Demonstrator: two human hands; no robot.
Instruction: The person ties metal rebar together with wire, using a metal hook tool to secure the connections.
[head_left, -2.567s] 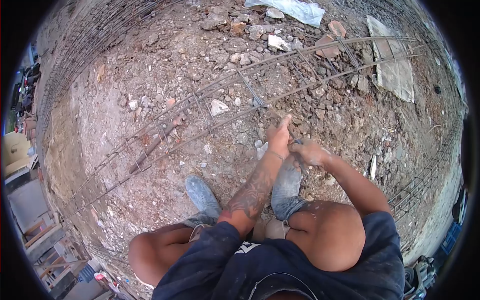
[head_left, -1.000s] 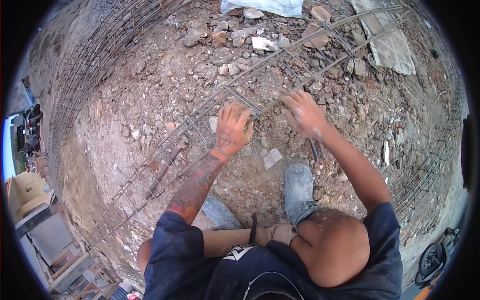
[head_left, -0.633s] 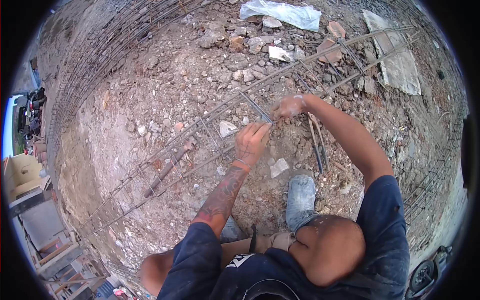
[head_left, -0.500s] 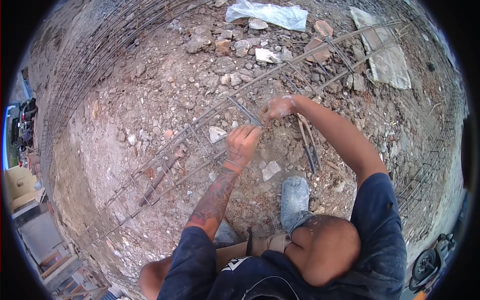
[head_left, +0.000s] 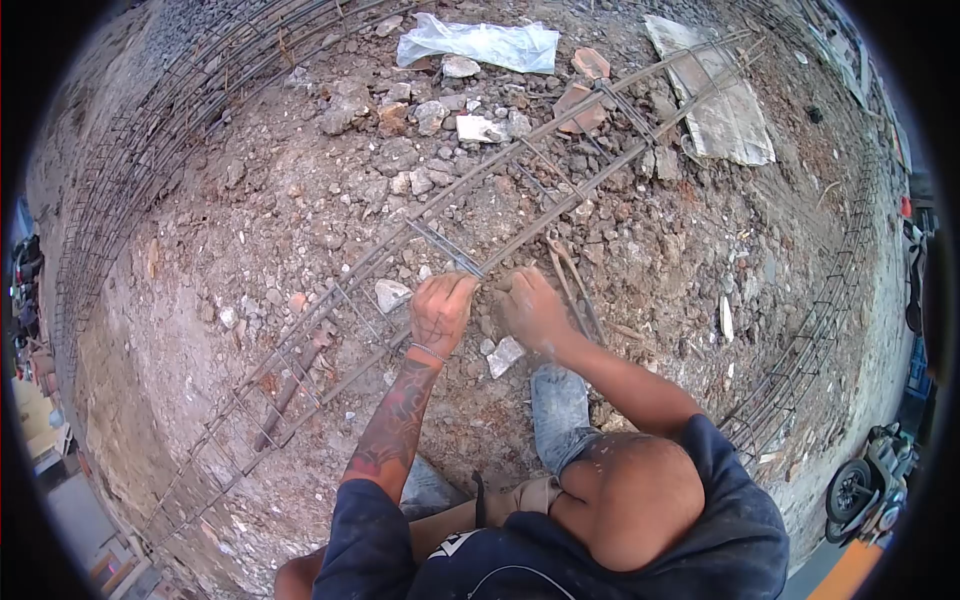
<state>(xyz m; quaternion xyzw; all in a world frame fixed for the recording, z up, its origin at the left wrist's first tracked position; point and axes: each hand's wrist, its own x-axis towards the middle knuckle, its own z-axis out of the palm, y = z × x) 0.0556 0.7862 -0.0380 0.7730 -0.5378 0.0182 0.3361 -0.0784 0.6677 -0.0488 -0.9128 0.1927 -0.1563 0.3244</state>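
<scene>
The ground (head_left: 250, 230) is bare earth strewn with rubble; across it, from lower left to upper right, lies a long rebar cage (head_left: 330, 300), its bars joined by square stirrups; more mesh (head_left: 130, 150) runs along the ground's left edge, well apart from the cage, and another run (head_left: 800, 340) curves down the right edge. Beyond the cage's upper end lies a flat board (head_left: 715, 115); to the far side of the cage, near the top, a white bag (head_left: 480, 45) rests among stones. A pale stone (head_left: 392, 295) sits inside the cage, just left of the hands; another stone (head_left: 505, 355) lies on the near side, just below them; a few loose bars (head_left: 570, 285) lie beside the cage, right of the hands. The person crouches on the cage's near side, one shoe (head_left: 555, 400) planted close to it. The left hand (head_left: 440, 310) is closed on a stirrup (head_left: 450, 252) where it meets the near bar, fingers curled around it; the right hand (head_left: 530, 305) is just beside, fingers bunched at the same joint; what they pinch is too small to tell.
</scene>
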